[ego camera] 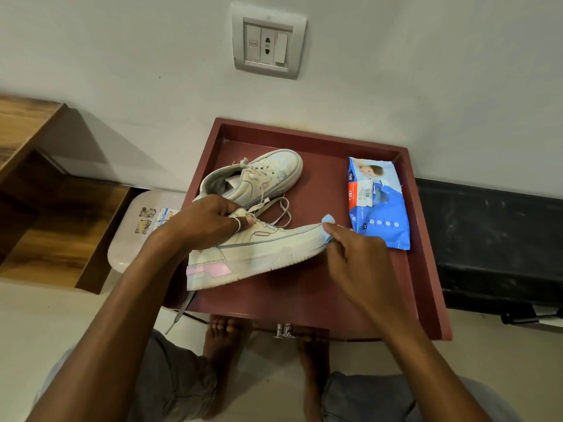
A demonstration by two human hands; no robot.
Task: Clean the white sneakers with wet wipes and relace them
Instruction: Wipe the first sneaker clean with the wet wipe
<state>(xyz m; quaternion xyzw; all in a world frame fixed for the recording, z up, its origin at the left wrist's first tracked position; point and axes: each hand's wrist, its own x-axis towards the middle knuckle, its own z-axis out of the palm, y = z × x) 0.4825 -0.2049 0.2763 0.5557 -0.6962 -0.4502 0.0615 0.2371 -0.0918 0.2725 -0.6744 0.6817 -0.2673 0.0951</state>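
One laced sneaker (259, 175) waits on the red tray (320, 290) while the left hand (207, 220) grips the near sneaker (259, 254), the right hand (356, 251) pinching a wipe (328, 222) to its toe: cleaning seems early, relacing undone.

I log the near white lace-up sneaker (259, 254) at the front-left of the maroon raised-rim wooden table (426, 269), with the far white lace-up sneaker (262, 175) just behind it. A crumpled blue wipe (328, 220) touches the near toe. The blue plastic wet-wipes pack (377, 205) lies by the right edge. A white plastic stool (128, 239) stands left of the table.
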